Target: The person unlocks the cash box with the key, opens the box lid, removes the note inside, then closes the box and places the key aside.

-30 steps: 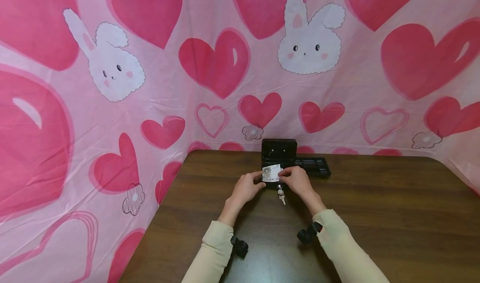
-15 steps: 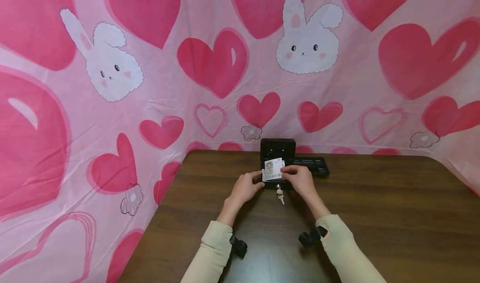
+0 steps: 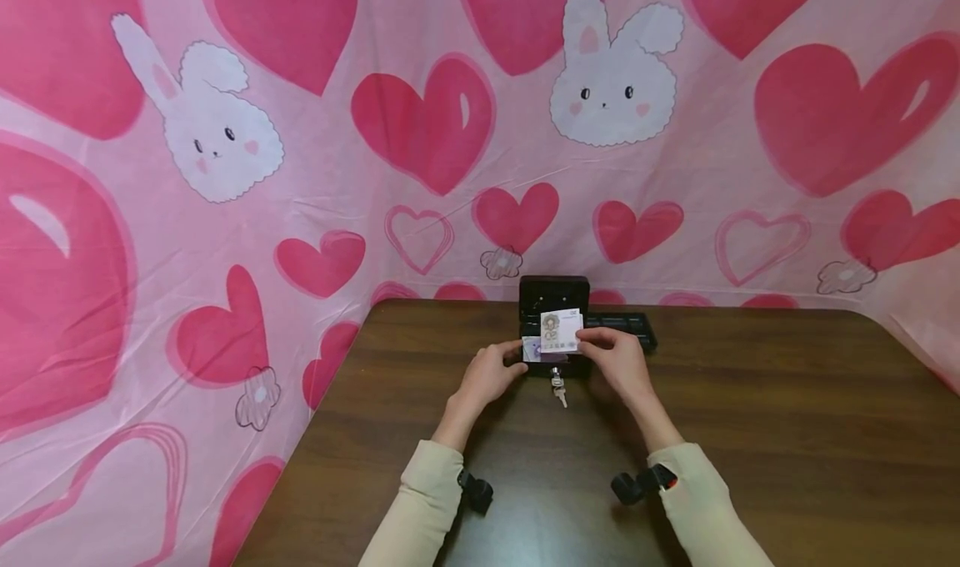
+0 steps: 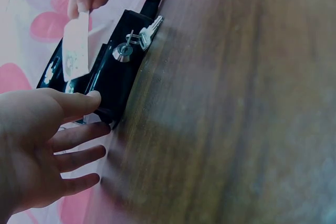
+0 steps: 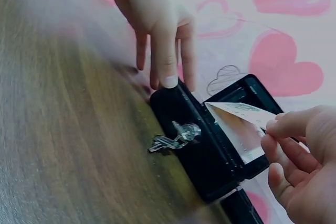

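From the head cam the right hand [image 3: 618,358] pinched a banknote [image 3: 561,332] just above the open black cash box [image 3: 555,296] at the far edge of the surface [image 3: 750,400]. The left wrist view showed the left hand [image 4: 37,145], fingers straight, thumb on the box's corner, probably steadying it. The right wrist view had keys [image 5: 173,139] hanging from the front lock.

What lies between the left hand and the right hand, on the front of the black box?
In the head view, the lock with keys hanging from it lies between the left hand and right hand.
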Available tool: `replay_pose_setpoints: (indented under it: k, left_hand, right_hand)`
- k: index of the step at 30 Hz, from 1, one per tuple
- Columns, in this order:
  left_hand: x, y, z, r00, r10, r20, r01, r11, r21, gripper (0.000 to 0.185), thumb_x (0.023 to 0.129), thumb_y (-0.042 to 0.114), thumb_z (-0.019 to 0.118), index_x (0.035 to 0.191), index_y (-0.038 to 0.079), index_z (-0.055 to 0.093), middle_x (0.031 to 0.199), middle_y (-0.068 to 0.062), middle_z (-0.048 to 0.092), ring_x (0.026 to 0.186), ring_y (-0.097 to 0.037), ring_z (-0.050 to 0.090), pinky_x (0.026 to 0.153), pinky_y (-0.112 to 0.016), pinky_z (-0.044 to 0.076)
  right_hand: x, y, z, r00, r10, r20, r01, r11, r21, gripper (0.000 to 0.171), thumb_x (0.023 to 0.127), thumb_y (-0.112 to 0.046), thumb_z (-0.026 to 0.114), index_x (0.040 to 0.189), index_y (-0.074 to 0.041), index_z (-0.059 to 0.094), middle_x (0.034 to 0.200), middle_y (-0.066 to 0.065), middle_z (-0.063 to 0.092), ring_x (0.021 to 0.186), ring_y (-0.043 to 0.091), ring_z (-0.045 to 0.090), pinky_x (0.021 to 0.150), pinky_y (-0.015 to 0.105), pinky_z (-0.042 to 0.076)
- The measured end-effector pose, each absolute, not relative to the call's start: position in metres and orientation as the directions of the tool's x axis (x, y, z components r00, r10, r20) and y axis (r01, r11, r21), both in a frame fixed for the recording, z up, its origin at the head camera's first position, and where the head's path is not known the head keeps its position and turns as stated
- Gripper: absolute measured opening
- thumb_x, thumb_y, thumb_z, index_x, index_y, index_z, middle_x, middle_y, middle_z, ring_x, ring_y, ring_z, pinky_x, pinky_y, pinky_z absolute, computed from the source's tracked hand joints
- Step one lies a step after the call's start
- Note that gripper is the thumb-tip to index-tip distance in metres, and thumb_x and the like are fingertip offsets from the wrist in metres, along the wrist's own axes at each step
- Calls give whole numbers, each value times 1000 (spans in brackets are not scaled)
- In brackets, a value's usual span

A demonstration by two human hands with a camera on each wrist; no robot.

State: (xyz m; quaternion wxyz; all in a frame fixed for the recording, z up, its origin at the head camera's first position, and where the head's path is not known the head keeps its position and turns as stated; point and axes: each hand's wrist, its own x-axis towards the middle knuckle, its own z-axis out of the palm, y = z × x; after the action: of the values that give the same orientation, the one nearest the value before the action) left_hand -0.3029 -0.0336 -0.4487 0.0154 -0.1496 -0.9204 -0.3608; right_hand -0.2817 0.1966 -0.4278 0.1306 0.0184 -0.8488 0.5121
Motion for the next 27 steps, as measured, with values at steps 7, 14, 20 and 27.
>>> replay_pose_setpoints:
  k: [7,14,20,27]
  left_hand:
    - [-302,-34,-447,-955,261,138,285,693,662,47,93,24,70,137,12,61,125,-10,70,118,-27,64,102,-47,48]
    - [-303,-34,-450,-954,263,143,291,697,655,47,93,24,70,137,12,61,123,-9,71,117,-27,65,100,-47,49]
    - [-303,-33,-450,-954,262,145,291,697,656,47,92,25,70,137,12,62,123,-9,71,116,-27,65,99,-47,49]
    - [-303,-33,-450,-951,268,156,302,695,652,46,93,24,70,136,12,62,123,-9,71,117,-27,65,100,-47,49]
  right_hand:
    - [-274,206,-419,-969,114,219,-146,450,-881,24,91,-15,71,112,-4,75,109,17,74,80,8,63,71,15,50]
    - [-270,216,-416,-973,132,187,-122,394,-911,26,92,-16,70,114,-1,73,111,20,71,75,9,64,67,18,54]
    - [-268,229,-416,-971,142,195,-126,387,-913,28,91,-13,70,116,0,71,109,21,70,75,13,65,67,21,55]
    - [-267,245,-414,-972,111,206,-153,365,-918,34,92,-13,70,121,4,68,116,26,68,74,4,64,67,21,55]
